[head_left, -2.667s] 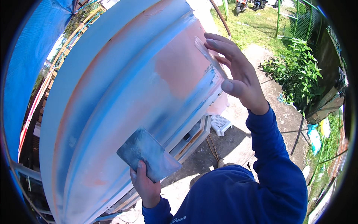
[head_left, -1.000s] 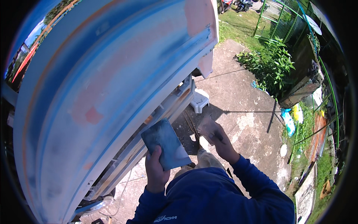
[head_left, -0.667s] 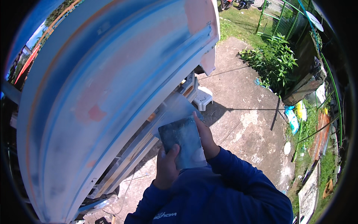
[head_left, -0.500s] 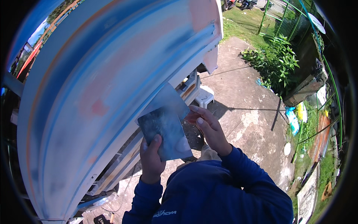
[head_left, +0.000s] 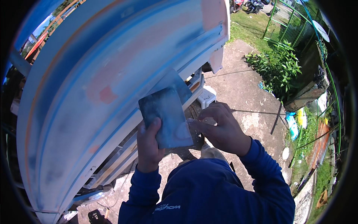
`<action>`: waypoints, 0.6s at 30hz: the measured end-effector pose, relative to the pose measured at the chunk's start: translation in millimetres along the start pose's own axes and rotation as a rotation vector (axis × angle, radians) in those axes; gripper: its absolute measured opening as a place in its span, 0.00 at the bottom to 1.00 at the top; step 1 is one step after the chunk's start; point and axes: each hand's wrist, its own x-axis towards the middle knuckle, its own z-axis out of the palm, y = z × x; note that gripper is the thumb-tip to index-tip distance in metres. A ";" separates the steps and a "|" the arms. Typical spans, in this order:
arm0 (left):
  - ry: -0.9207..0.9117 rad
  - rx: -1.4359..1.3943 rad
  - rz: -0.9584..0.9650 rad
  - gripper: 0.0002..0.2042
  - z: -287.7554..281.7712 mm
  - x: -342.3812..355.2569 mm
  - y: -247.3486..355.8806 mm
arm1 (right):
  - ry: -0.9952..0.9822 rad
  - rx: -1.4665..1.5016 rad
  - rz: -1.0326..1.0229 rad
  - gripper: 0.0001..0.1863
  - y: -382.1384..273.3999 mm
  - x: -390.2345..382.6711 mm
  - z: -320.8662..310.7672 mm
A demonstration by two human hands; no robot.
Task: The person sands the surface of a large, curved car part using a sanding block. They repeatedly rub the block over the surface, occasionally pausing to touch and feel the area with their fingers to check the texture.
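Gripping the board by its left edge near the hull, the left hand pressed its thumb on top. The board looked light and stiff, best held there, off the pale smear. Whether the curled right hand pinched anything was unclear.

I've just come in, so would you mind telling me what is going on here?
A person in a blue long-sleeved top is holding a dark, whitish-smeared flat plate in the left hand, with the thumb on its face. The right hand is at the plate's right edge, fingers bent; whether it holds something thin is hard to tell. To the left is a large curved hull in white, blue and pink patches, with a white stool standing near it.
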 end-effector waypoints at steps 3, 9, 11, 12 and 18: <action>0.004 0.019 -0.002 0.16 5.7 -1.9 -1.9 | -0.016 0.022 -0.010 0.26 2.2 5.6 -0.6; 0.032 0.021 0.023 0.19 9.1 2.6 -2.7 | -0.037 0.280 0.075 0.24 10.1 -1.5 0.2; 0.086 -0.034 0.042 0.18 10.6 7.1 -1.6 | 0.013 0.548 0.114 0.22 16.4 -4.0 -0.9; 0.101 -0.057 0.064 0.17 14.5 9.2 1.6 | 0.014 0.715 0.194 0.22 21.5 -7.1 -3.5; 0.146 0.042 0.146 0.16 28.3 8.6 0.4 | 0.159 1.520 0.530 0.26 73.1 1.1 -22.6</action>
